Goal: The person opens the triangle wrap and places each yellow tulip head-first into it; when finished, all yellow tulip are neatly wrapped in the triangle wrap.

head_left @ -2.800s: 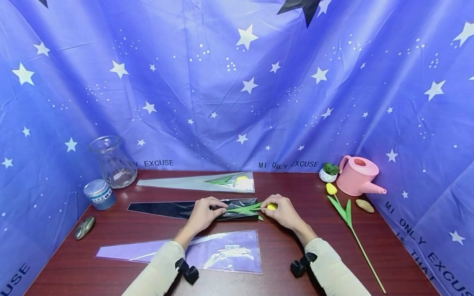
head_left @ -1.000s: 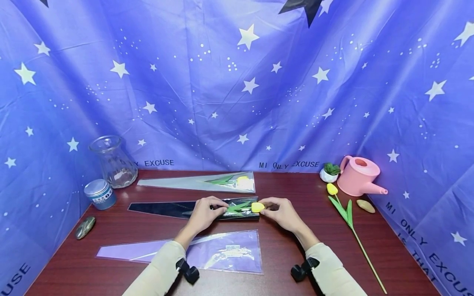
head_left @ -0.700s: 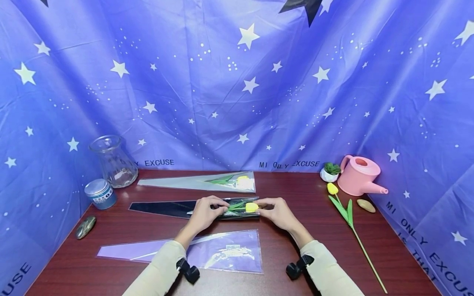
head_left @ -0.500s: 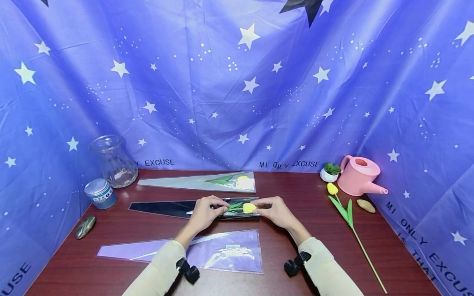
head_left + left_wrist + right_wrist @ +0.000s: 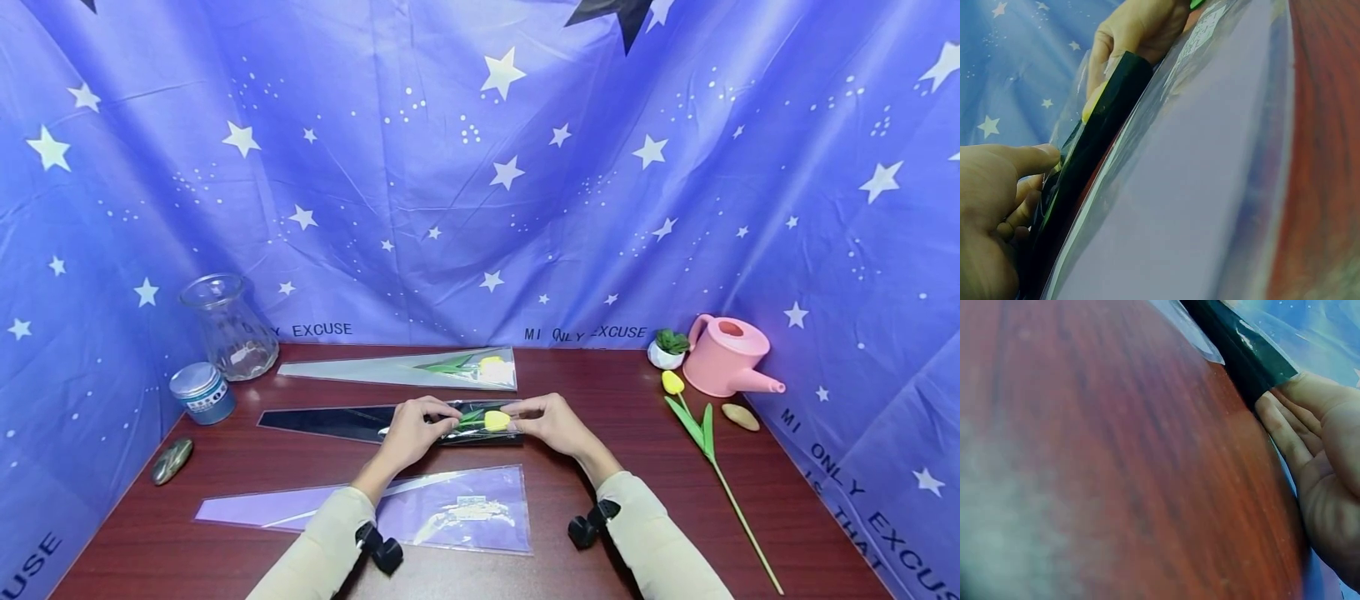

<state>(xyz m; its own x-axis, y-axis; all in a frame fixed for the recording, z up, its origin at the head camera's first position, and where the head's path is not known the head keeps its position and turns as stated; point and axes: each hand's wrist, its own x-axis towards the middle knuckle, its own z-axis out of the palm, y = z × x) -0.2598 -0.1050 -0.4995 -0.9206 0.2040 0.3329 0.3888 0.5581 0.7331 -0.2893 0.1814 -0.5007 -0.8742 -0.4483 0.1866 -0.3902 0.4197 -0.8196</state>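
Note:
A yellow tulip [image 5: 497,421] with green leaves lies mostly inside a black flower sleeve [image 5: 322,422], under its clear front film. My left hand [image 5: 414,429] pinches the sleeve around its middle; in the left wrist view, that thumb [image 5: 1041,156] presses on the clear film. From the sleeve's wide mouth, my right hand [image 5: 553,425] reaches in and holds the tulip at its bloom. The right wrist view has the right thumb and fingers at the dark sleeve end [image 5: 1272,369], with the bloom hidden there.
Behind lies a grey-white sleeve [image 5: 360,372] holding another tulip; in front, a purple sleeve [image 5: 420,508]. A loose tulip [image 5: 720,475], pink watering can [image 5: 723,358], small potted plant [image 5: 666,350] and stone [image 5: 740,417] stand right. Left are a glass vase [image 5: 236,333], jar [image 5: 202,396] and dark stone [image 5: 172,462].
My right hand has moved left, and the tulip's bloom has slid from outside the black sleeve's mouth to inside it. My left hand has stayed at the sleeve.

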